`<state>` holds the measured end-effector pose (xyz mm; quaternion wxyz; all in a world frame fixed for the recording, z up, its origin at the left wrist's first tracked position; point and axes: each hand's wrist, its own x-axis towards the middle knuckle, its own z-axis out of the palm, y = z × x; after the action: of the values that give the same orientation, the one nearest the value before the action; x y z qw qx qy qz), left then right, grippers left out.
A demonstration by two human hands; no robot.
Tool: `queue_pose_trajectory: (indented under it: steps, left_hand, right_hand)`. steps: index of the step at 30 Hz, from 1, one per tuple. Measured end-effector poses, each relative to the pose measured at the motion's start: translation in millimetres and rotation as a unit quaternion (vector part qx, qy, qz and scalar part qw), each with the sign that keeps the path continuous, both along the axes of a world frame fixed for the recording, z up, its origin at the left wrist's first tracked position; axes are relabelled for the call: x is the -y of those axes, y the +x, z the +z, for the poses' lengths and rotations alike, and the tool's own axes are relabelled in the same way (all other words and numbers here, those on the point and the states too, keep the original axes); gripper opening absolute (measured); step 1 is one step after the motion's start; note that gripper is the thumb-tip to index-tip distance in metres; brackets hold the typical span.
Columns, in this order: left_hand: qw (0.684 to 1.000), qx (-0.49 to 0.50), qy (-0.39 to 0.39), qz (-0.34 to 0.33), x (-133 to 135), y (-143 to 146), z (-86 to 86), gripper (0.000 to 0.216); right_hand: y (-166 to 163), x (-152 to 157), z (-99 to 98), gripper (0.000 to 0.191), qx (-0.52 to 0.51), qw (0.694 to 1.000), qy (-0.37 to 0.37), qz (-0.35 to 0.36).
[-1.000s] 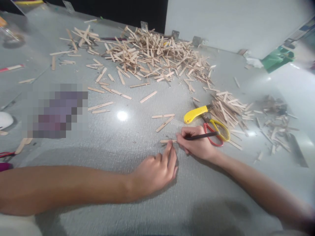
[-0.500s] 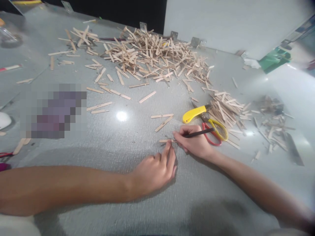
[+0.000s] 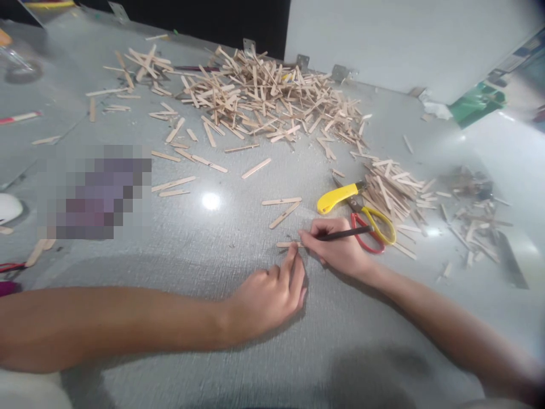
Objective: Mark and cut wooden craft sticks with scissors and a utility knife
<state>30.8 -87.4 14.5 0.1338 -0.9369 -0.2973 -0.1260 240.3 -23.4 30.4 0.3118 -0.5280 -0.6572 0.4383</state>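
A short wooden craft stick (image 3: 284,245) lies flat on the grey table, held down by the index fingertip of my left hand (image 3: 272,295), whose other fingers are curled under. Pinched in my right hand (image 3: 338,247) is a dark pencil (image 3: 351,232), slanting up to the right. Its tip is hidden behind my fingers, close to the stick's right end. Two more sticks with dark marks, an upper stick (image 3: 281,201) and a slanted stick (image 3: 284,216), rest just above. Beyond my right hand lie scissors with red and yellow handles (image 3: 382,224) and a yellow-handled cutter (image 3: 336,199).
A large heap of craft sticks (image 3: 264,94) spreads along the back of the table. Sticks are piled (image 3: 387,190) behind the scissors, with scraps (image 3: 479,230) further right. A blurred purple thing (image 3: 96,190) lies at left, near a white rounded object (image 3: 9,208).
The view has shifted very slightly. Both hands, the pencil and the stick keep nearly the same places; the pencil's back end has dipped a little.
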Motion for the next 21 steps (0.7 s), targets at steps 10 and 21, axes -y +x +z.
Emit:
queue_pose_trajectory:
  steps: [10,21]
  left_hand:
    - [1.0,0.003,0.002,0.001,-0.5,0.2,-0.1,0.048]
    - [1.0,0.015,-0.014,0.014,2.2,0.2,-0.7,0.051]
  right_hand:
    - [1.7,0.6,0.3,0.046,-0.013,1.0,-0.024,0.009]
    - [0.5,1.3,-0.6,0.047,-0.014,1.0,-0.014,-0.001]
